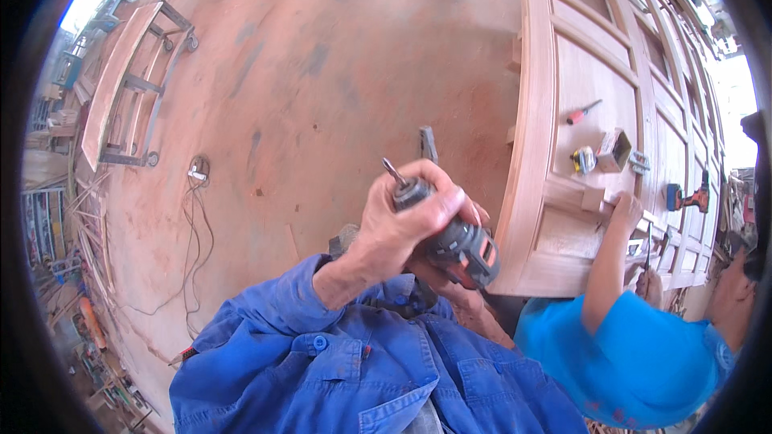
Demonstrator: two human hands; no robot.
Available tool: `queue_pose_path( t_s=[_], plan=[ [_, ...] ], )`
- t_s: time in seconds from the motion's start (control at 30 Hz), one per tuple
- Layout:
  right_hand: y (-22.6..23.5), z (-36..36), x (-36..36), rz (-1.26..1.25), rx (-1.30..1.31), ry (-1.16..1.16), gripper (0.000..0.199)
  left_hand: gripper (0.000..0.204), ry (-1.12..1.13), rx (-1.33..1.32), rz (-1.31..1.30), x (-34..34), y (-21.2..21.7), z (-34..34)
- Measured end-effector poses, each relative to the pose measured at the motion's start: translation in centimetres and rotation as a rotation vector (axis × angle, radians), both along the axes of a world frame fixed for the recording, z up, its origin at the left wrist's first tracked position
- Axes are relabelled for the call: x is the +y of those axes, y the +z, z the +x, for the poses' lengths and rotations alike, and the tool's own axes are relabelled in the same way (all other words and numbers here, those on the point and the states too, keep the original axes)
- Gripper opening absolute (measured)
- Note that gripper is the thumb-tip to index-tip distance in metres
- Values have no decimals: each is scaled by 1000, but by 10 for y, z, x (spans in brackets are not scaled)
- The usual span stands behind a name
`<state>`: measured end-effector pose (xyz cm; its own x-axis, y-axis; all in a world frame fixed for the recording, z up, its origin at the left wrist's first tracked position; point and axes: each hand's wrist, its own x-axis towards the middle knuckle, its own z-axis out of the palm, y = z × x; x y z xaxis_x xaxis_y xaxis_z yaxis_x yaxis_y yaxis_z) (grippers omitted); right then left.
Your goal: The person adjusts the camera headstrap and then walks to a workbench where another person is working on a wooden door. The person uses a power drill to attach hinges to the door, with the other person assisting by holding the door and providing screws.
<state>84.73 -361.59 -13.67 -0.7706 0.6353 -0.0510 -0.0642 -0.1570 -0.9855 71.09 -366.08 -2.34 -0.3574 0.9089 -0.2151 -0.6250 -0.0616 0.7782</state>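
Across most of the frame spreads a reddish concrete floor [322, 56], dusty, w/ a thin cable [193, 233] trailing at centre-left. Right side of frame: a big wooden panelled door [595, 72] lying flat, pale wood, frame rail curving w/ the lens. Upper left: a wooden frame on small wheels [129, 88]. Bottom centre: the wearer's blue work shirt, sleeve rising to the hands.

Centre of frame: cordless drill [454, 237], black body w/ orange trim, bit pointing to upper left. Left hand [402, 225] wraps over the chuck & front of the drill, fingers closed on it. Right hand [438, 277] is mostly hidden under the drill, seems to grip the handle; can't tell more.

Lower right: a co-worker in a bright blue shirt, one co-worker's hand [626, 210] resting on a small wood block [593, 198] on the door.

On the door panel, right of centre: second drill [685, 197] w/ blue battery, small cardboard box [614, 150], yellow tape measure [583, 161], red-handled screwdriver [583, 112].
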Motion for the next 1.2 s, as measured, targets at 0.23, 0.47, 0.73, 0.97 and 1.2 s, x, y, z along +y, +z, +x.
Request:
queue_pose_path(
  t_s=[0.23, 0.47, 0.73, 0.97, 1.2],
  plan=[
    [16, -54, 49, -11, -7, -57, 47, 22, -179, -72, 3, 71, 14, -73],
    [21, -110, 91, -35, -39, -171, 48, 26, -347, -70, -93, 145, 6, -151],
    [20, -216, 165, -36, -23, -397, 48, 17, -391, -163, -251, 238, 0, -238],
    [31, -260, 220, -51, -37, -522, 48, 17, -616, -227, -90, 288, 2, -262],
    [33, -255, 252, -63, -53, -603, 49, 21, -818, -288, -21, 336, 0, -261]
  ],
)
